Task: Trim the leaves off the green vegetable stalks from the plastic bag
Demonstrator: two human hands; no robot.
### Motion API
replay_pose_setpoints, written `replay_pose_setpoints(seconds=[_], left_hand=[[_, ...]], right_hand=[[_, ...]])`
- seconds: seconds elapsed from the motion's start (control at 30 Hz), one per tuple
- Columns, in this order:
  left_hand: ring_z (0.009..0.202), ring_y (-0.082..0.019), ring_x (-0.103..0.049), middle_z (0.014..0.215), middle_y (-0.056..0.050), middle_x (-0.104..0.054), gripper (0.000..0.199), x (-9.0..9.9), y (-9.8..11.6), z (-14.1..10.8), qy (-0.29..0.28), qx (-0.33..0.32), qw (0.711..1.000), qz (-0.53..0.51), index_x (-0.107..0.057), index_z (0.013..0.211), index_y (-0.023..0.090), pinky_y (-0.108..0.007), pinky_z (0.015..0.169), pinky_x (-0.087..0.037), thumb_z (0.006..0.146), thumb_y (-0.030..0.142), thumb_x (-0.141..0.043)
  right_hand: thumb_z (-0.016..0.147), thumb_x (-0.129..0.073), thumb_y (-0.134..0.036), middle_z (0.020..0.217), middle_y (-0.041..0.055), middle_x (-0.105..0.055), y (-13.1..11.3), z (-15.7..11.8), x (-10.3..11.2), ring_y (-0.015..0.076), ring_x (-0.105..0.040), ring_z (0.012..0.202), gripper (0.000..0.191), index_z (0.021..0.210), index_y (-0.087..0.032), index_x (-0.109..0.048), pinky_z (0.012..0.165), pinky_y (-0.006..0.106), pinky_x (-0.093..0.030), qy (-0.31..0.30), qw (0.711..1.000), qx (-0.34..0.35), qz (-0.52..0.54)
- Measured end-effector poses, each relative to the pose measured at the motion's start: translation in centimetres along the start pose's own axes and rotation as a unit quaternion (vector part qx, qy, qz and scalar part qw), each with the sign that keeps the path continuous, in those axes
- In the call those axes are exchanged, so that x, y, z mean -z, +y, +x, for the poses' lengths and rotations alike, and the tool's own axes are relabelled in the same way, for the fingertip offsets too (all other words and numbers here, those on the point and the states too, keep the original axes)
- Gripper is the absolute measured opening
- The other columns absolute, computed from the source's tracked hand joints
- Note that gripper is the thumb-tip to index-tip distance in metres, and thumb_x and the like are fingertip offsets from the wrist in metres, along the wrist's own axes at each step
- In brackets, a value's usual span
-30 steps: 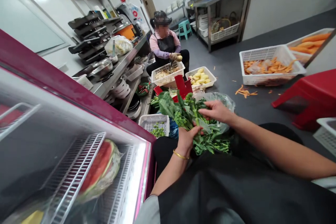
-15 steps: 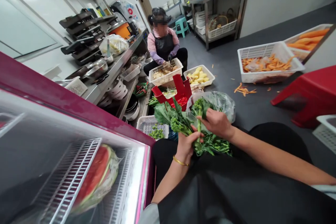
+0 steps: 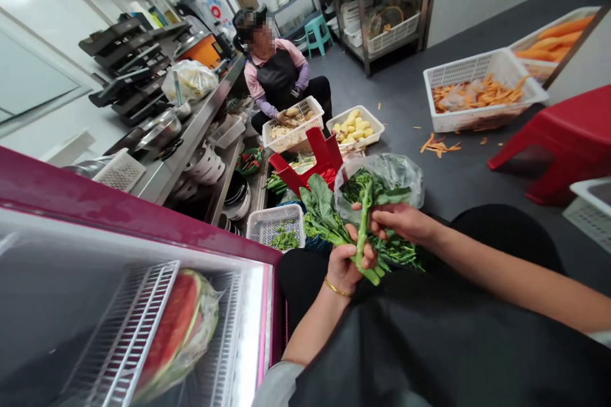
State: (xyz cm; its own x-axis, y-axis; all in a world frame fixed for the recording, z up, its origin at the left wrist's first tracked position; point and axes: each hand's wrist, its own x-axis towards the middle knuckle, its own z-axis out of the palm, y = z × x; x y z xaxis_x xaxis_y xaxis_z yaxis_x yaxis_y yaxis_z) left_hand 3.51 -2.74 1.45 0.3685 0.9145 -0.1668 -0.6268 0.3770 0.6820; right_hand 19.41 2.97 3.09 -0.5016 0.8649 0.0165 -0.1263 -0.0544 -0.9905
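My left hand (image 3: 347,262) is closed around a bunch of leafy green stalks (image 3: 321,203) that look like broccolini, their cut ends pointing down toward my lap. One thick stalk (image 3: 364,213) stands upright out of that grip, with budded tips on top. My right hand (image 3: 398,221) is pinched at this upright stalk's side, around its leaves; the exact fingertip contact is partly hidden. Behind the hands lies an open clear plastic bag (image 3: 413,181) with more greens in it. Loose trimmed leaves (image 3: 398,251) are heaped beneath my right hand.
At left stands an open fridge (image 3: 272,331) holding a cut watermelon (image 3: 179,318). Ahead are a white basket (image 3: 255,222) with green bits, a red crate (image 3: 329,152) and peeled potatoes (image 3: 356,127). A co-worker (image 3: 281,76) sits beyond. A red stool (image 3: 563,133) is at right.
The view has shifted slightly. My right hand has lowered and moved a little right along the upright stalk. The co-worker's head has turned to the side.
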Motion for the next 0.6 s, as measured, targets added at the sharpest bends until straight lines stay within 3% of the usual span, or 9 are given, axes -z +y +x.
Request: replay_pose_setpoints(seconds=[0.03,0.1,0.17,0.23,0.3,0.37,0.5,0.6], left_hand=[[0.04,-0.01,-0.047,0.055,0.002,-0.057,0.033,0.0,0.0,0.0,0.013,0.003,1.0,0.018,-0.05,0.077,0.019,-0.024,0.045,-0.035,0.058,0.035,-0.072],[0.046,-0.012,-0.053,0.062,-0.001,-0.062,0.034,-0.2,0.1,0.1,0.058,-0.001,0.996,0.067,-0.054,0.082,0.018,-0.024,0.048,-0.039,0.059,0.034,-0.073],[0.05,-0.012,-0.055,0.066,-0.002,-0.063,0.033,-0.1,0.5,0.4,0.124,-0.032,0.986,0.103,-0.056,0.085,0.016,-0.023,0.049,-0.04,0.061,0.031,-0.074],[0.049,-0.01,-0.053,0.065,0.0,-0.062,0.033,0.3,1.1,0.5,0.176,-0.069,0.976,0.104,-0.057,0.088,0.016,-0.022,0.048,-0.039,0.062,0.028,-0.073],[0.048,-0.008,-0.052,0.063,0.001,-0.061,0.036,0.9,1.8,0.4,0.184,-0.09,0.975,0.09,-0.057,0.092,0.017,-0.021,0.049,-0.038,0.061,0.028,-0.073],[0.046,-0.009,-0.052,0.061,0.001,-0.061,0.043,1.6,2.3,-0.1,0.144,-0.081,0.981,0.104,-0.056,0.096,0.018,-0.022,0.047,-0.038,0.06,0.031,-0.074],[0.041,-0.012,-0.051,0.057,0.0,-0.061,0.053,1.7,2.3,-1.0,0.059,-0.054,0.984,0.16,-0.054,0.097,0.017,-0.023,0.042,-0.035,0.055,0.04,-0.079],[0.044,-0.012,-0.053,0.06,0.0,-0.063,0.053,0.9,1.7,-1.3,0.026,-0.032,0.981,0.189,-0.054,0.097,0.017,-0.024,0.044,-0.038,0.057,0.04,-0.08]], right_hand=[[0.08,-0.054,-0.061,0.051,-0.0004,-0.053,-0.3,0.7,0.0,0.0114,-0.047,0.045,0.044,0.068,-0.018,-0.056,0.046,0.025,-0.038,0.005,0.999,0.005,-0.043],[0.083,-0.053,-0.054,0.047,-0.0015,-0.048,-0.3,1.4,-0.5,0.0104,-0.043,0.043,0.042,0.061,-0.019,-0.05,0.047,0.025,-0.035,0.082,0.98,0.059,-0.172],[0.087,-0.05,-0.048,0.052,0.0006,-0.051,0.4,1.0,-1.5,0.0117,-0.045,0.048,0.038,0.061,-0.02,-0.05,0.05,0.026,-0.035,0.12,0.931,0.185,-0.292],[0.09,-0.046,-0.039,0.058,0.0029,-0.054,1.8,-0.7,-2.2,0.014,-0.05,0.055,0.032,0.067,-0.02,-0.055,0.055,0.027,-0.037,0.034,0.873,0.328,-0.36],[0.093,-0.042,-0.032,0.063,0.0044,-0.057,3.4,-2.8,-1.8,0.0152,-0.054,0.061,0.029,0.075,-0.019,-0.06,0.058,0.027,-0.039,-0.087,0.833,0.383,-0.389],[0.091,-0.046,-0.03,0.067,0.005,-0.059,4.7,-4.4,-0.1,0.0154,-0.056,0.063,0.024,0.078,-0.019,-0.062,0.059,0.027,-0.04,-0.143,0.838,0.307,-0.427],[0.072,-0.067,-0.038,0.056,0.0029,-0.057,4.3,-4.0,3.7,0.016,-0.054,0.051,0.021,0.064,-0.019,-0.062,0.05,0.026,-0.035,-0.144,0.86,0.03,-0.489],[0.081,-0.055,-0.048,0.06,0.0008,-0.06,1.1,-1.2,3.7,0.0143,-0.054,0.052,0.03,0.076,-0.019,-0.063,0.05,0.025,-0.035,-0.073,0.922,0.003,-0.38]])
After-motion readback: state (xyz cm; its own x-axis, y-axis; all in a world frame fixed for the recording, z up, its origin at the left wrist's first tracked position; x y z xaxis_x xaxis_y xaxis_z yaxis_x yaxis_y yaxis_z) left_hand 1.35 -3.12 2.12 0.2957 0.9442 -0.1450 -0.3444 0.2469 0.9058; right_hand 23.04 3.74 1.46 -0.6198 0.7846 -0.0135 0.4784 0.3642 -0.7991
